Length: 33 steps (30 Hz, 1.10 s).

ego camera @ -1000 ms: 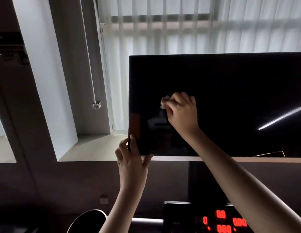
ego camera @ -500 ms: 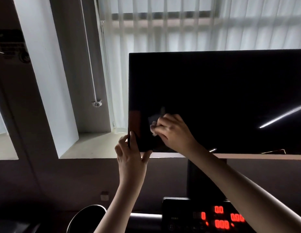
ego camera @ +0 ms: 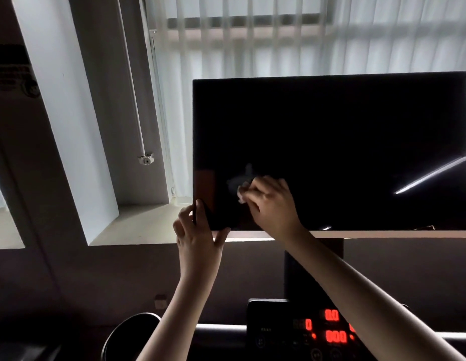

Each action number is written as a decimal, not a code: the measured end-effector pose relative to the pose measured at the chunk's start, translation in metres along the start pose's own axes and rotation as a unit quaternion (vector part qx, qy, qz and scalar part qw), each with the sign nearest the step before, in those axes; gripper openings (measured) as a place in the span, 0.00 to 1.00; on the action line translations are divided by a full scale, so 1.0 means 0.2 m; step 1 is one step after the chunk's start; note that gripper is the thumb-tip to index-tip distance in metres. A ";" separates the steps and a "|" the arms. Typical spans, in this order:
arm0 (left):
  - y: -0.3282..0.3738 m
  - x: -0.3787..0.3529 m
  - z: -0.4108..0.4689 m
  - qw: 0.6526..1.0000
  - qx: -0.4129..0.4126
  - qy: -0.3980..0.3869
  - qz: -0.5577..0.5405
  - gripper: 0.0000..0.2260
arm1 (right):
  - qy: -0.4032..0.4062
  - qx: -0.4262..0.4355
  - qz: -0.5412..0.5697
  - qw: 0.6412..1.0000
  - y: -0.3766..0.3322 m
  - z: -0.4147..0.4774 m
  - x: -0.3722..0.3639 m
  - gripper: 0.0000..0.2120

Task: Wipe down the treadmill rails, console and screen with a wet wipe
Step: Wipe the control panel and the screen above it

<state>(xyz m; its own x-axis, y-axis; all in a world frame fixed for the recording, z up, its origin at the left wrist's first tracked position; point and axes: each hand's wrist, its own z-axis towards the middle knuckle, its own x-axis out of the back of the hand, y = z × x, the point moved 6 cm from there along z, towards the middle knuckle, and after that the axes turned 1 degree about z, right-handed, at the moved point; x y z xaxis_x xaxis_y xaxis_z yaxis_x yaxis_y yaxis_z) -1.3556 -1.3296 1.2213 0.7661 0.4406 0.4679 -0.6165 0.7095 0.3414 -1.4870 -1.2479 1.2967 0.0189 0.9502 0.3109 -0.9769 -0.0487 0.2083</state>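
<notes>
The treadmill's large black screen fills the upper right, dark and glossy. My right hand presses a small white wet wipe against the screen's lower left area, fingers closed around it. My left hand grips the screen's bottom left corner, thumb on the front, fingers behind. Below sits the console with red lit digits, partly hidden by my right forearm.
A round dark cup holder sits at the lower left beside a grey crossbar. Behind the screen are white vertical blinds, a windowsill and a hanging blind wand.
My right hand slid the wipe down from the screen's middle left toward its lower left, then shifted slightly right. My left hand stayed on the corner.
</notes>
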 end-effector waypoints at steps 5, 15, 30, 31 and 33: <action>-0.01 -0.01 0.00 1.000 0.003 -0.015 -0.004 0.37 | -0.075 0.103 0.015 0.992 -0.10 -0.13 -0.03 0.11; -0.01 0.00 0.01 1.000 0.001 -0.018 -0.009 0.39 | -0.034 0.036 0.004 0.999 -0.06 -0.19 0.01 0.08; 0.12 0.00 -0.01 0.997 -0.066 0.008 0.026 0.34 | 0.035 -0.055 -0.012 0.998 0.01 -0.17 0.03 0.07; 0.12 -0.01 -0.01 0.997 -0.065 0.008 0.032 0.35 | 0.009 -0.011 -0.006 1.000 -0.02 -0.17 0.01 0.07; 0.13 -0.01 -0.01 0.997 -0.066 0.013 0.041 0.36 | -0.015 0.032 -0.028 0.999 0.00 -0.14 0.02 0.06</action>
<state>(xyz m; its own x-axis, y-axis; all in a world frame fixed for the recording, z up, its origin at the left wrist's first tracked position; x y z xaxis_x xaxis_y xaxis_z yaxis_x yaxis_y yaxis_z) -1.3726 -1.3118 1.2276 0.7192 0.5138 0.4678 -0.6501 0.7352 0.1919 -1.4926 -1.2358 1.2713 0.0798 0.9423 0.3250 -0.9586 -0.0168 0.2842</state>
